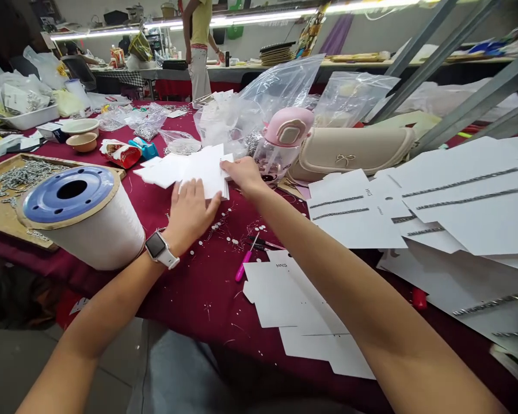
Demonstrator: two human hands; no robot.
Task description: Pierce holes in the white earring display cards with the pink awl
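White cards under spread left hand; right hand pinching right edge.

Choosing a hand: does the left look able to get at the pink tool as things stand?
Probably yes, if it lifts off the white cards. Between the left hand and the pink tool I see only small white discs and loose scraps on the cloth; the right forearm passes to the tool's right.

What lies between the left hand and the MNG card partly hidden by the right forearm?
In the head view, small white discs and the magenta-handled tool lie on the dark red cloth between the left hand and that card.
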